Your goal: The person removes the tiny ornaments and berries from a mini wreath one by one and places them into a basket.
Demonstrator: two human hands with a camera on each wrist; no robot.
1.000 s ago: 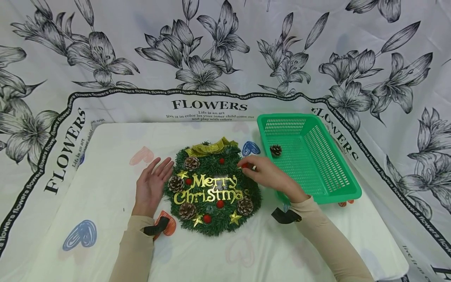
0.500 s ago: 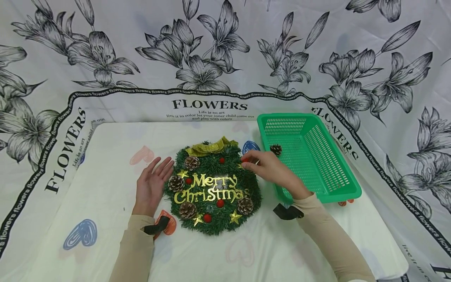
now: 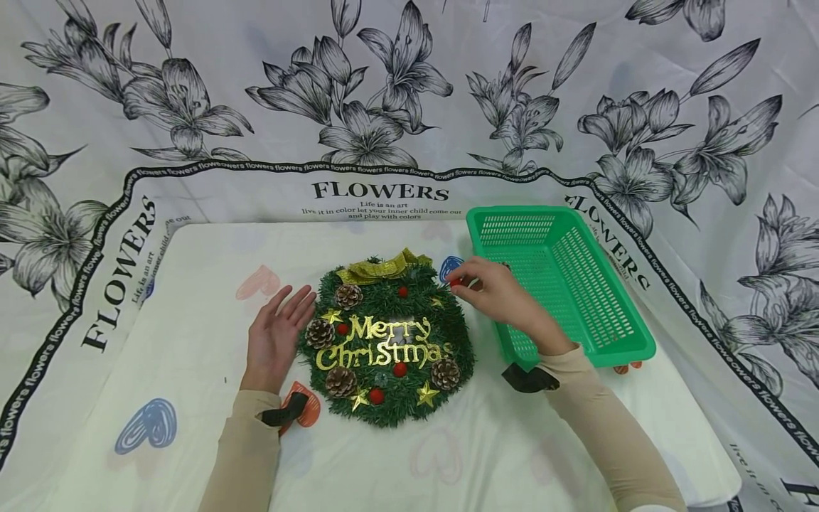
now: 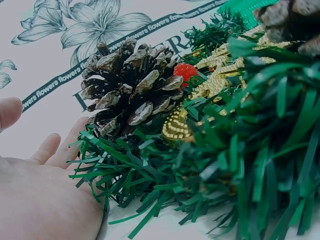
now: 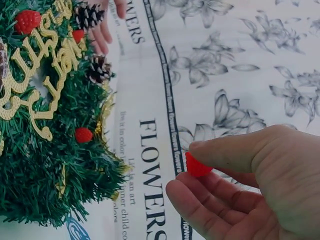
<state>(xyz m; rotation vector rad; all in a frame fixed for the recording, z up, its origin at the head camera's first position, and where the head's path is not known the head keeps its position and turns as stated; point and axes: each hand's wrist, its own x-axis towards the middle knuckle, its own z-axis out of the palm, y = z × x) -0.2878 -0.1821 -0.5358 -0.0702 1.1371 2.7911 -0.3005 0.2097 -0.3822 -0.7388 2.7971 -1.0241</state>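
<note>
A green wreath (image 3: 390,411) lies on the table, bearing a gold "Merry Christmas" sign (image 3: 384,354), pine cones (image 3: 341,382), gold stars (image 3: 426,395), red berries (image 3: 376,396) and a gold ribbon (image 3: 377,270) along its far edge. My right hand (image 3: 495,295) is off the wreath's upper right side and pinches a red berry (image 5: 198,166) between thumb and fingers. At the wreath's left side my left hand (image 3: 274,345) lies palm up with its fingers extended. In the left wrist view that hand (image 4: 47,200) is beside the green strands and a pine cone (image 4: 131,90).
A green plastic basket (image 3: 617,359) stands to the right of the wreath, behind my right hand. A pine cone inside it is mostly hidden by that hand. A white cloth with printed hearts (image 3: 147,427) covers the table, and a flower-printed curtain (image 3: 371,135) hangs behind.
My right hand has moved right, away from the wreath, still pinching the red berry. A gold star at the wreath's upper right is now uncovered. The left hand has stayed in place.
</note>
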